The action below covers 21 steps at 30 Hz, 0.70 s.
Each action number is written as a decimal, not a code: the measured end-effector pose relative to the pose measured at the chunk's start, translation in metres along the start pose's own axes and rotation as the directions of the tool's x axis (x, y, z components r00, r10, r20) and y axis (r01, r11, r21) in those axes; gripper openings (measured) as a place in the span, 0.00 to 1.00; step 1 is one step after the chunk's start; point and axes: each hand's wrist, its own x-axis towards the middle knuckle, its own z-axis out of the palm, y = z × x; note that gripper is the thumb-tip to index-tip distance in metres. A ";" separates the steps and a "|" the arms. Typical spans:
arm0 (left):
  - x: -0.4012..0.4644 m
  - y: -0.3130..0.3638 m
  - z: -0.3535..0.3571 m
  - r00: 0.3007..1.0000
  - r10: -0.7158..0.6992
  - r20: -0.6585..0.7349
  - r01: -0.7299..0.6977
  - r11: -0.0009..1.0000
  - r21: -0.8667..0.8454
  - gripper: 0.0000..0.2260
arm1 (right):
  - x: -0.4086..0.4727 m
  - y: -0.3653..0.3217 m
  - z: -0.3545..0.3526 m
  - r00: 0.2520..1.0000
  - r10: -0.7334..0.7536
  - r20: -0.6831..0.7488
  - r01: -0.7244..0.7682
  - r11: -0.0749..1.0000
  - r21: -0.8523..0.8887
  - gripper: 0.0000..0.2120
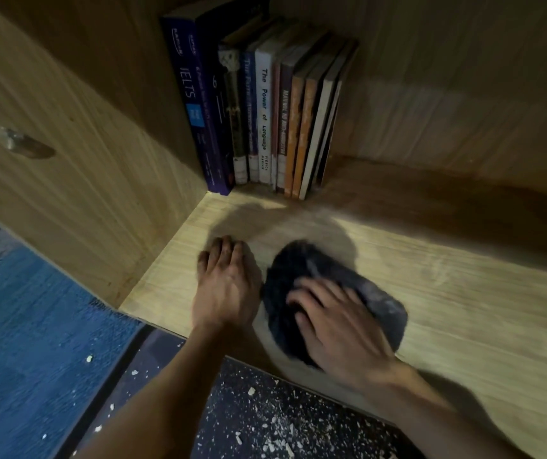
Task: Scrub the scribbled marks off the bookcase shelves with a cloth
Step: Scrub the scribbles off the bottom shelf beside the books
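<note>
Pressing flat with spread fingers, the right hand (338, 329) pins a dark fuzzy cloth (301, 276) to the pale wooden shelf board (464, 293) near its front edge. Just beside it, the left hand (229, 283) rests open on the board. Upright paperback books (265, 117) stand in the back left corner.

Two bare forearms are seen, entering from the near edge and ending in the left hand (229, 286) and the right hand (338, 329). No sleeves, gloves, watch, rings or bands are worn on the parts shown. Dark smudges are seen on the fingertips (222, 250) of the left hand. The right hand is blurred, so finer detail cannot be made out.
</note>
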 end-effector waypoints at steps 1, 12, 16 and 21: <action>-0.001 0.001 0.000 1.000 -0.002 -0.013 0.003 1.000 0.002 0.38 | 0.014 0.002 0.004 0.999 0.040 -0.034 -0.042 0.998 -0.048 0.21; 0.000 -0.001 0.001 1.000 0.002 -0.016 0.000 0.996 0.093 0.26 | 0.045 0.026 0.007 0.999 0.046 0.014 -0.044 0.995 -0.094 0.31; 0.001 -0.004 0.002 1.000 -0.010 0.000 0.010 0.996 0.089 0.28 | 0.118 0.121 -0.047 0.865 0.497 0.063 -0.485 0.863 -0.141 0.30; 0.002 0.000 0.004 0.999 0.015 -0.029 -0.012 0.995 0.098 0.28 | 0.097 0.052 -0.003 0.989 0.064 0.130 -0.078 0.992 0.102 0.34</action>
